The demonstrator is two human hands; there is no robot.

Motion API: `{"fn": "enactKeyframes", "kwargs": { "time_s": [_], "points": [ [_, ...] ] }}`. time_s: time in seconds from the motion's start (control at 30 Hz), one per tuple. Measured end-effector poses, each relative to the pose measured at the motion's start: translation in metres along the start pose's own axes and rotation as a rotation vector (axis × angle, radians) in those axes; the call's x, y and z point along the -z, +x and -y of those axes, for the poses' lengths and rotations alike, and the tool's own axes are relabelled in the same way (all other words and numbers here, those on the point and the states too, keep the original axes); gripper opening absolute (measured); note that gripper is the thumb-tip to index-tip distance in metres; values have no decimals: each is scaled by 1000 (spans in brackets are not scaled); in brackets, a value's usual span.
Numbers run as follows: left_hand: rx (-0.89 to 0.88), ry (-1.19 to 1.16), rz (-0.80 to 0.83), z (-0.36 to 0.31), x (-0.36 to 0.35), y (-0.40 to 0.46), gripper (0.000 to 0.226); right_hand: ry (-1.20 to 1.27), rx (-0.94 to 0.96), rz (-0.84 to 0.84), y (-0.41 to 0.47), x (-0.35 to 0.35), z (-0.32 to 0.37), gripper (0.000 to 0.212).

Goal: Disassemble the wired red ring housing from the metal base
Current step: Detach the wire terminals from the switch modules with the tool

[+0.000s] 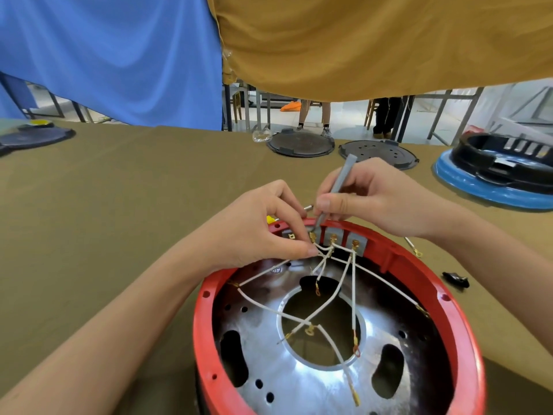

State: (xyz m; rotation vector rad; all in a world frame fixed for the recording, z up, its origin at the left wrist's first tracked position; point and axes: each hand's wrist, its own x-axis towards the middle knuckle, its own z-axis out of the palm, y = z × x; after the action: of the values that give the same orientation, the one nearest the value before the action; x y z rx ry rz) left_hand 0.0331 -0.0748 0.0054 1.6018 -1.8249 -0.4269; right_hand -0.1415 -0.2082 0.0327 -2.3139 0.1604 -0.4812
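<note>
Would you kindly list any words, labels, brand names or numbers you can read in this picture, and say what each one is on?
None can be read.
red ring housing: no print visible.
metal base: bare metal, no markings.
grey tool held by the right hand: no label visible.
dark round covers at the far table edge: too distant to tell.

An olive-brown cloth covers the surface [119,181]. Behind it hang two drapes, a blue drape [113,55] on the left and an ochre drape [374,40] on the right, meeting near the middle. Below the ochre hem shows a pale floor [344,115] with grey metal table legs [437,115] and what may be wooden chair legs [238,107]. The light is even and bright.
</note>
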Motion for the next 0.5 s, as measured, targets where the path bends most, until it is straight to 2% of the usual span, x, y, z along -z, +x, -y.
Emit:
{"fn": "enactKeyframes", "kwargs": {
  "time_s": [0.1,0.2,0.33,0.5],
  "points": [
    [0,-8,-3,-1,0,-1,17,-90,12,-4,3,-2,3,20],
    [6,-7,0,-2,0,0,14,-27,-123,40,14,2,3,16],
    [1,-8,11,-3,0,-1,11,37,-288,189,33,8,2,22],
    [-8,-12,10,-3,0,-1,10,80,-340,260,42,8,2,32]
  ]
}}
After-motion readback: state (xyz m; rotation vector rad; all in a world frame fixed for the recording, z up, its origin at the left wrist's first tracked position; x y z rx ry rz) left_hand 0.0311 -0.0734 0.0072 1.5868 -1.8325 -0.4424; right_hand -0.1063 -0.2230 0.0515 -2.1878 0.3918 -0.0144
